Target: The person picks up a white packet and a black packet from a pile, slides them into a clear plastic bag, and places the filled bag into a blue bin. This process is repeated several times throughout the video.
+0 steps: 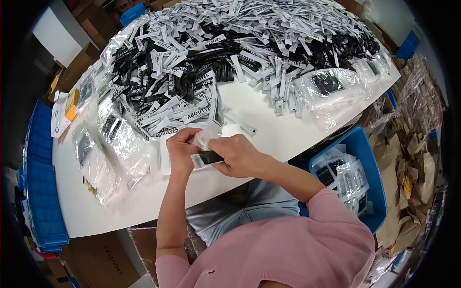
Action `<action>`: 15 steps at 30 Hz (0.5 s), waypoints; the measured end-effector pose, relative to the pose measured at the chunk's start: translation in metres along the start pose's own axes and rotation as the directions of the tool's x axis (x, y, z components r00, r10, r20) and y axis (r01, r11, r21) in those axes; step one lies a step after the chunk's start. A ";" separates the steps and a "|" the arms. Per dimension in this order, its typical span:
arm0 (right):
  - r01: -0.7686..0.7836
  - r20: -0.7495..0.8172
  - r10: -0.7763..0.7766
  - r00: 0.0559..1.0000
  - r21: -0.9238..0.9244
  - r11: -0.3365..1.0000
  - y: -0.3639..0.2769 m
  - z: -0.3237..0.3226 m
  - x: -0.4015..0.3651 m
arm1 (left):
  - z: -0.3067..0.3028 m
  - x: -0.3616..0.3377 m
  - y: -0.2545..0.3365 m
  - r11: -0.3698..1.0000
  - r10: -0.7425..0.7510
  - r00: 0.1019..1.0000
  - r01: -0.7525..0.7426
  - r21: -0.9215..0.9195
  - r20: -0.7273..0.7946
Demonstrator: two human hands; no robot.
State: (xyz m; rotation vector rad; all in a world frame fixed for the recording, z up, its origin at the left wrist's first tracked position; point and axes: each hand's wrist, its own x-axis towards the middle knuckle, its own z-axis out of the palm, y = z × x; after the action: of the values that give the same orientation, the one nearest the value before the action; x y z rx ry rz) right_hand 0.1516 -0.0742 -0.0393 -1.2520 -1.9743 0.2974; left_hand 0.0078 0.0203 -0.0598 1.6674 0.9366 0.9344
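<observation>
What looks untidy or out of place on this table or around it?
The labels lie in a loose, tangled heap. Plastic bags seem to hang over the right edge of the table. Crumpled brown paper litters the floor. The left hand holds a small clear bag, the right hand a black label; both look intact.

left hand (181, 146) raised before the chest, fingers curled and pinched together, bare left forearm (168, 206) rising steeply from the elbow, right hand (238, 156) just beside it, knuckles up, thumb and fingers closed in a pinch, right forearm (288, 177) angling in from a pink sleeve (336, 216)
</observation>
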 end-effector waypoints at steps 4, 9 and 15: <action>-0.007 -0.110 0.036 0.993 0.258 0.966 0.003 0.001 0.010 | 0.003 -0.008 0.015 0.971 0.176 0.981 -0.186 0.152 0.078; -0.177 -0.225 0.208 0.952 0.147 0.973 0.032 0.009 0.021 | -0.011 -0.005 0.037 0.485 0.652 0.755 -0.487 0.726 0.071; -0.142 -0.214 0.150 0.965 0.051 0.988 0.020 0.036 0.009 | 0.003 0.003 0.027 0.767 0.512 0.846 -0.375 0.520 -0.146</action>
State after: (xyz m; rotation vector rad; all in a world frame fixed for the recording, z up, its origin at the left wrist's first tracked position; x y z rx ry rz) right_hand 0.1379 -0.0499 -0.0710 -1.3505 -1.6882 0.2551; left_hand 0.0157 0.0157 -0.0340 2.2921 1.0296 1.3746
